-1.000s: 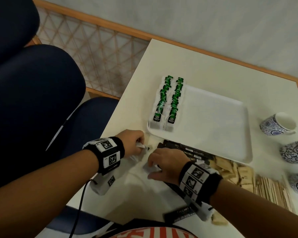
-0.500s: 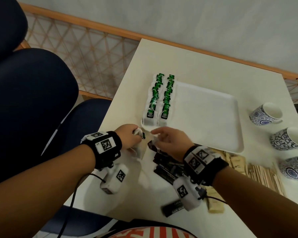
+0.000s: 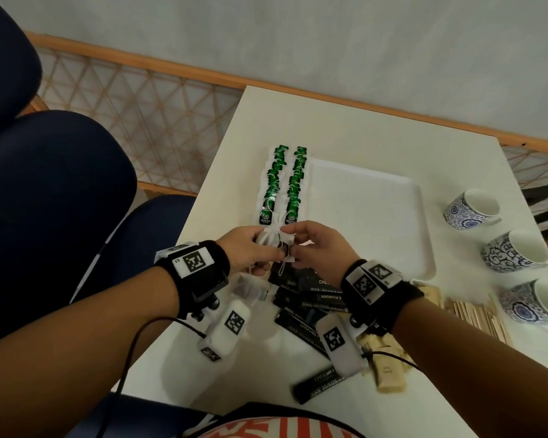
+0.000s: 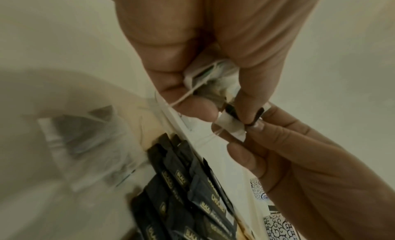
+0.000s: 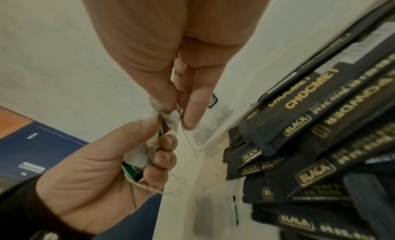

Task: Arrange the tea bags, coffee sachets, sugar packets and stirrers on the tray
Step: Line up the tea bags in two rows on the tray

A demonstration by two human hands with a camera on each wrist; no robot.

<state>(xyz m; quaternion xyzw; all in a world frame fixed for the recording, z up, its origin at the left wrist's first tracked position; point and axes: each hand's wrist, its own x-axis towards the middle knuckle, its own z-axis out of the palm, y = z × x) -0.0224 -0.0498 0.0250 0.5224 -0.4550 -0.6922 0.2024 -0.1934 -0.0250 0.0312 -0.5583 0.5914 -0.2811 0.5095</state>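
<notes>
Both hands are now raised off the desk point(image 3: 377, 128); left hand point(image 3: 247, 248) and right hand point(image 3: 317, 248) fingers pinch one tea bag point(image 3: 274, 240), nearer the tray point(image 3: 393, 197).

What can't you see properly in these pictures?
- Tea bag in the head view: both hands cover most of it, the left hand and the right hand.
- Loose tea bag in the left wrist view: blurred.
- Stirrers in the head view: too small to count, partly behind the right arm.
- Lowest cup in the head view: cut off by the edge.
</notes>
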